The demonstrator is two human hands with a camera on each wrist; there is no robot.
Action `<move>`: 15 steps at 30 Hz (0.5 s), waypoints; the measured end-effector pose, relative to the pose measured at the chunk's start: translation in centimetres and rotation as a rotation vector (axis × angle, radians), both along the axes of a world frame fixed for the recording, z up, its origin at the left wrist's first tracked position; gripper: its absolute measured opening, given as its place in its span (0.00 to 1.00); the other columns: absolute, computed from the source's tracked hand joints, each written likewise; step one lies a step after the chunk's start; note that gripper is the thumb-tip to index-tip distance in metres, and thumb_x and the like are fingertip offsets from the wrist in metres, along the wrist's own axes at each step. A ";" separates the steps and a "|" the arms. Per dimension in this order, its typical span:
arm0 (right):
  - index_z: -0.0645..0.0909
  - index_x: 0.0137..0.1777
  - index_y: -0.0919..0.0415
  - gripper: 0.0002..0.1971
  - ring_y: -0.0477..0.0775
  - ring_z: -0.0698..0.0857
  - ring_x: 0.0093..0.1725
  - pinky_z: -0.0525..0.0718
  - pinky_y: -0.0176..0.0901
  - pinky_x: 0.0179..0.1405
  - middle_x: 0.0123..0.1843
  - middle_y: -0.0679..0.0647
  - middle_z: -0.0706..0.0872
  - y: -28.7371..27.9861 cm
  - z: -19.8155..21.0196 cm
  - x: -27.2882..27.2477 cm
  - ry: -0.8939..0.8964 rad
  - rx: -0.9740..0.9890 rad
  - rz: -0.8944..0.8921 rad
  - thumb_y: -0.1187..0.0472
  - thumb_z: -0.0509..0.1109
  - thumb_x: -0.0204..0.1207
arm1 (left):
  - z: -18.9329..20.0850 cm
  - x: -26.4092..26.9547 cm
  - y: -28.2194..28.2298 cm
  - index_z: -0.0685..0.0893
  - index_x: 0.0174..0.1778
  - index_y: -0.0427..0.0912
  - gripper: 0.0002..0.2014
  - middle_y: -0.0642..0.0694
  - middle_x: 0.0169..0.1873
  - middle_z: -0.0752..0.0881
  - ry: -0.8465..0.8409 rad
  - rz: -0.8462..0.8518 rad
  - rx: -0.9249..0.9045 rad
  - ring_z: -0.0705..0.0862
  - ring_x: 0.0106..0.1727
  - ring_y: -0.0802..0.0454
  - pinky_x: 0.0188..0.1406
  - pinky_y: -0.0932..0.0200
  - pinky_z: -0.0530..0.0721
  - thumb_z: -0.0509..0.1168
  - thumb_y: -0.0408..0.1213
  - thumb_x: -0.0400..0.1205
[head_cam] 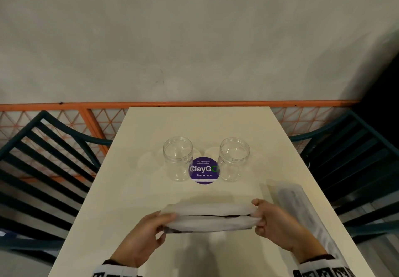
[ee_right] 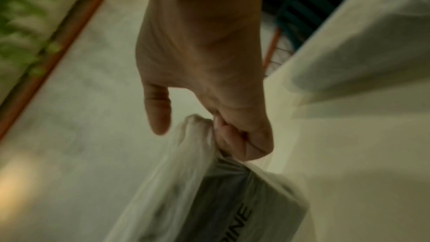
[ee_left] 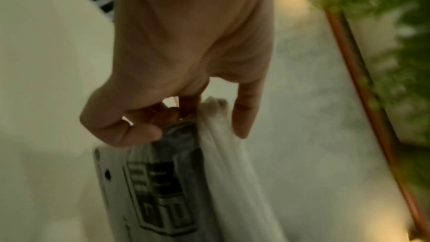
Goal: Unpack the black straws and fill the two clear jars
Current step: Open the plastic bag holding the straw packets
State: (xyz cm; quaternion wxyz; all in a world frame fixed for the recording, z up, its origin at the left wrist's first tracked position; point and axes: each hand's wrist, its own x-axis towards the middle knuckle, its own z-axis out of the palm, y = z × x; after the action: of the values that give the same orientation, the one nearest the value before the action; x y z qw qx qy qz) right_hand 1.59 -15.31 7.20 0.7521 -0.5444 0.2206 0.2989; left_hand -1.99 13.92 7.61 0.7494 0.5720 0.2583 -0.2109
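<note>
Both bare hands, the left hand (head_cam: pixel 142 236) and the right hand (head_cam: pixel 278 225), emerge from white wrist cuffs (head_cam: pixel 116 269) printed with black square markings.

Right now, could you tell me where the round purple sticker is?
In the head view, the round purple sticker lies on the white table, midway between the two clear plastic jars.

Two jars (head_cam: pixel 178 159) on table (head_cam: pixel 151 190), sticker (head_cam: pixel 204 170) between, packet (head_cam: pixel 208 218) nearer
</note>
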 end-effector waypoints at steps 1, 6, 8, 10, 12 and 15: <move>0.71 0.49 0.59 0.24 0.48 0.67 0.27 0.66 0.40 0.27 0.34 0.52 0.71 0.4 0.1 -0.2 -0.049 -0.195 0.061 0.64 0.73 0.52 | -0.1 -0.1 -0.4 0.85 0.37 0.41 0.05 0.52 0.26 0.83 -0.021 -0.043 0.092 0.81 0.30 0.57 0.33 0.63 0.70 0.72 0.37 0.70; 0.63 0.60 0.58 0.16 0.47 0.73 0.39 0.69 0.38 0.33 0.43 0.52 0.74 2.6 0.1 0.1 -0.182 -0.679 0.245 0.56 0.64 0.78 | -1.3 0.3 -1.2 0.76 0.37 0.33 0.09 0.42 0.29 0.77 -0.151 -0.056 0.650 0.75 0.32 0.47 0.27 0.62 0.73 0.70 0.34 0.74; 0.63 0.61 0.59 0.14 0.48 0.71 0.36 0.67 0.36 0.30 0.41 0.52 0.74 2.9 -0.2 0.2 -0.162 -0.688 0.270 0.56 0.61 0.79 | -1.3 0.3 -1.4 0.69 0.45 0.38 0.09 0.41 0.27 0.77 -0.191 -0.005 0.750 0.75 0.31 0.43 0.30 0.55 0.71 0.64 0.29 0.74; 0.64 0.61 0.59 0.14 0.49 0.69 0.34 0.67 0.35 0.29 0.41 0.54 0.72 2.9 -0.6 0.1 -0.113 -0.654 0.286 0.57 0.61 0.79 | -1.4 0.0 -1.7 0.63 0.47 0.41 0.11 0.42 0.25 0.75 -0.248 0.004 0.814 0.74 0.29 0.43 0.28 0.53 0.70 0.58 0.26 0.74; 0.64 0.60 0.60 0.15 0.49 0.69 0.35 0.68 0.35 0.28 0.41 0.54 0.72 2.8 -0.9 0.0 -0.089 -0.606 0.290 0.56 0.63 0.78 | -1.6 -0.2 -1.8 0.63 0.41 0.42 0.10 0.43 0.30 0.72 -0.299 -0.014 0.890 0.70 0.29 0.44 0.28 0.53 0.68 0.56 0.24 0.74; 0.63 0.52 0.56 0.14 0.49 0.73 0.38 0.72 0.35 0.33 0.42 0.52 0.73 2.5 -1.2 0.0 -0.405 -0.797 0.330 0.59 0.67 0.76 | -2.1 0.1 -1.4 0.67 0.31 0.48 0.15 0.43 0.40 0.72 -0.347 -0.114 0.960 0.73 0.32 0.48 0.31 0.59 0.70 0.53 0.22 0.74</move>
State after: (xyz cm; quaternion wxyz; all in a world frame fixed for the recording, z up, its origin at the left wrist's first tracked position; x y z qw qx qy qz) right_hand 1.60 -12.80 5.96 0.4550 -0.8656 0.0776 0.1943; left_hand -1.92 12.51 5.55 0.4216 0.8914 0.1661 -0.0111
